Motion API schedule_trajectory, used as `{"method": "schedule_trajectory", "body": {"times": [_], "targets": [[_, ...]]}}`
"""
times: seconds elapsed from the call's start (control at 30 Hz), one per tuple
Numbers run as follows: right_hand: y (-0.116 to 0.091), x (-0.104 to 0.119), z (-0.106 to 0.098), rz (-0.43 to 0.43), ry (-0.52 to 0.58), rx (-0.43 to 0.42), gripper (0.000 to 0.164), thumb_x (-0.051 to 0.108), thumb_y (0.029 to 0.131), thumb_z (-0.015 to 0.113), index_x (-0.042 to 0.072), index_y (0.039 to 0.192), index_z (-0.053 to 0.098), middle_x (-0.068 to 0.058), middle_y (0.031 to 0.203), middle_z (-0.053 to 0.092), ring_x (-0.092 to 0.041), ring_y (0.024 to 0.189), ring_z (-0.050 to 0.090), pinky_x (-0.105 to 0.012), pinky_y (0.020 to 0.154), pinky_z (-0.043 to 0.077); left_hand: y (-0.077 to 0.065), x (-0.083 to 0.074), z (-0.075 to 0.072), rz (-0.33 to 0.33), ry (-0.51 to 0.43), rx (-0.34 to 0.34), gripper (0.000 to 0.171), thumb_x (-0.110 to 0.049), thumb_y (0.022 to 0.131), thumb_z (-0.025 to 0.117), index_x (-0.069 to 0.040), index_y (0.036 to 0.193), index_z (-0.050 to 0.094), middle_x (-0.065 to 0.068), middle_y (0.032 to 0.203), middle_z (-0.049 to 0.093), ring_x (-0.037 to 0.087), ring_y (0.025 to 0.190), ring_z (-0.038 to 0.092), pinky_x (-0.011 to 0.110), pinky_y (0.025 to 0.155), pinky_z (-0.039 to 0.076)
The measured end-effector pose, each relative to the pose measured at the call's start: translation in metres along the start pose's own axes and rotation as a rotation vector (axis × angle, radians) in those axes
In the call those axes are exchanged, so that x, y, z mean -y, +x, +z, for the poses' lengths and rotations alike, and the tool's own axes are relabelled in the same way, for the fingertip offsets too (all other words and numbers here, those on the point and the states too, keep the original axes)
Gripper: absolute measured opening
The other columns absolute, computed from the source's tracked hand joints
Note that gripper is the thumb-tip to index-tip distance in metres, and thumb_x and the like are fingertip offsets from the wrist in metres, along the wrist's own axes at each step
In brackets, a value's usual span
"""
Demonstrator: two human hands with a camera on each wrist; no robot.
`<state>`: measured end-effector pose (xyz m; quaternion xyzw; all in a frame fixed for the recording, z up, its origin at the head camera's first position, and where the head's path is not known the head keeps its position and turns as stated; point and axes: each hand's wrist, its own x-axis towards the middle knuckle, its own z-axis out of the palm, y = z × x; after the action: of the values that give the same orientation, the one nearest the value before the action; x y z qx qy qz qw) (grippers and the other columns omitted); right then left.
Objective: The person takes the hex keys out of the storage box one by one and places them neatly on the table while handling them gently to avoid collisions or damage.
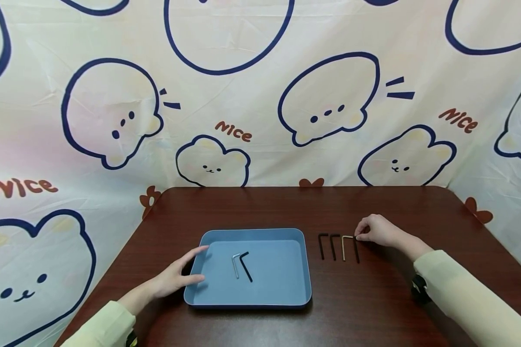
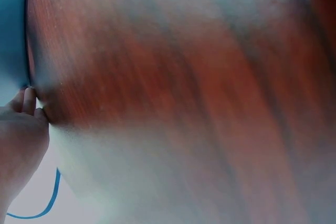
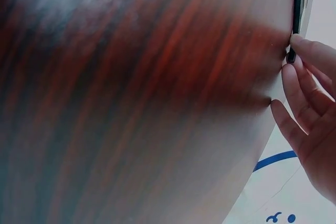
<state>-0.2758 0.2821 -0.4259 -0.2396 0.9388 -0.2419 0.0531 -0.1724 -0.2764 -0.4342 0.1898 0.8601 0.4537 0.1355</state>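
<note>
My right hand (image 1: pixel 377 230) pinches the upper end of a black hex key (image 1: pixel 357 253) between thumb and fingers, at the right end of a row on the table. Beside it lie a brass-coloured hex key (image 1: pixel 343 250) and two more black ones, the middle (image 1: pixel 333 248) and the leftmost (image 1: pixel 321 248). At the left rim of a blue tray (image 1: pixel 286 302) is my left hand (image 1: pixel 173 277), thumb and index finger spread and nearly straight across the edge. Inside the tray a silver hex key (image 1: pixel 235 267) and a black hex key (image 1: pixel 245 267) lie side by side.
The dark brown wooden table (image 1: pixel 356 313) carries the tray left of the hex key row. A pale cloth (image 1: pixel 260 96) with cartoon bears hangs behind the table's far edge and along both sides.
</note>
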Motion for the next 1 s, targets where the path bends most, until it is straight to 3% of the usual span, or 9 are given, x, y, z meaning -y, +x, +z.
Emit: {"method": "schedule_trajectory", "body": {"times": [0.47, 1.0], "targets": [[-0.001, 0.002, -0.004, 0.02, 0.009, 0.009, 0.006, 0.008, 0.085, 0.073, 0.011, 0.08, 0.073, 0.006, 0.08, 0.065, -0.014, 0.075, 0.053, -0.034, 0.069, 0.047, 0.0, 0.002, 0.001, -0.003, 0.009, -0.003, 0.071, -0.021, 0.092, 0.069, -0.006, 0.15, 0.031, 0.023, 0.154, 0.024, 0.045, 0.139, 0.018, 0.068, 0.105, 0.016], [0.007, 0.021, -0.018, -0.065, 0.019, -0.083, 0.008, 0.013, 0.091, 0.069, 0.007, 0.092, 0.075, 0.006, 0.085, 0.066, -0.015, 0.081, 0.058, -0.037, 0.072, 0.049, 0.001, 0.0, 0.0, -0.003, 0.012, -0.002, 0.071, -0.019, 0.092, 0.068, -0.007, 0.15, 0.03, 0.025, 0.153, 0.024, 0.047, 0.138, 0.019, 0.069, 0.104, 0.018]]}}
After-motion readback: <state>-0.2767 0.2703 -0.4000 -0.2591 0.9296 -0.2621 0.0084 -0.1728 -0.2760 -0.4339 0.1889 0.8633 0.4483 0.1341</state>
